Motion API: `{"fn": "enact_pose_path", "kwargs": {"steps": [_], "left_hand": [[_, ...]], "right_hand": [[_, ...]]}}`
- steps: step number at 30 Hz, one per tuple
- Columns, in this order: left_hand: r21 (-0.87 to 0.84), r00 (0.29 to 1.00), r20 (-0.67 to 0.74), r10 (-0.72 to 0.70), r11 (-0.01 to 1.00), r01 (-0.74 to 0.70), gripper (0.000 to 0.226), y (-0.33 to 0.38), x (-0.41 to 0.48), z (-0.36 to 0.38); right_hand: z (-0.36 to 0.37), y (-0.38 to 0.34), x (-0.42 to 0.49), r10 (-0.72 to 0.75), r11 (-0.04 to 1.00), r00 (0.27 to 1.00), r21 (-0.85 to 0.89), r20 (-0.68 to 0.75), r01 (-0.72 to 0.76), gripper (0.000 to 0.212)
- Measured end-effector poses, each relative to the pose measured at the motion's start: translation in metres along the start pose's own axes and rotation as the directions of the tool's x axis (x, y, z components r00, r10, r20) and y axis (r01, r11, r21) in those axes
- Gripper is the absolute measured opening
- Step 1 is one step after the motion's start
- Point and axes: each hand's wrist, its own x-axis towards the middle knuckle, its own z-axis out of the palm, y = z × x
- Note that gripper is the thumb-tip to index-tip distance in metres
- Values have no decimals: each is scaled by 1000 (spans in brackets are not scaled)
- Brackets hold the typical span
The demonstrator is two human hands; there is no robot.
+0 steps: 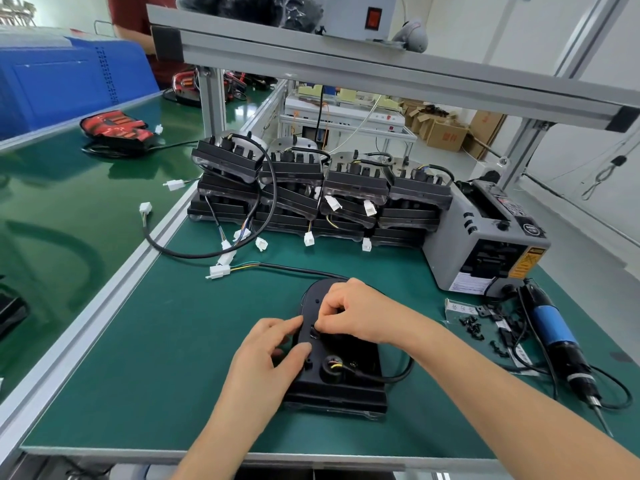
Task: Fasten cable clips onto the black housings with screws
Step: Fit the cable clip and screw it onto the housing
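A black housing (341, 379) lies flat on the green mat in front of me, its black cable (388, 375) looping out to the right. My left hand (273, 344) rests on the housing's left side, thumb and fingers curled round its edge. Above it, my right hand (349, 311) pinches a small black cable clip (314, 331) against the housing's top face. Loose black clips and screws (472, 329) lie scattered on the mat to the right. Beside them lies an electric screwdriver (557, 337) with a blue grip, tip toward me.
Several finished housings (322, 192) with white connectors are stacked at the back of the mat. A grey tape dispenser (485, 237) stands at the right. A red lamp unit (116, 129) lies on the green conveyor (62, 188) at left. An aluminium frame shelf (346, 71) runs overhead.
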Motion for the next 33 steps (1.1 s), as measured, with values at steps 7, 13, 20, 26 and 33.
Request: {"fn": "enact_pose_path", "kwargs": {"steps": [7, 13, 20, 26, 33], "left_hand": [[360, 955, -52, 291, 898, -254, 20, 8, -9, -1], [565, 918, 45, 393, 748, -348, 41, 13, -10, -3], [621, 920, 80, 383, 703, -347, 44, 17, -11, -3], [641, 922, 105, 373, 683, -349, 43, 18, -10, -3], [661, 908, 127, 399, 649, -377, 49, 17, -5, -5]], "right_hand": [[0, -2, 1, 10, 999, 1000, -41, 2, -10, 27], [1, -4, 1, 0, 994, 1000, -107, -10, -1, 28], [1, -11, 0, -4, 984, 1000, -176, -30, -2, 28], [1, -14, 0, -11, 973, 998, -229, -58, -3, 27], [1, 2, -7, 30, 996, 985, -80, -171, -44, 9]]}}
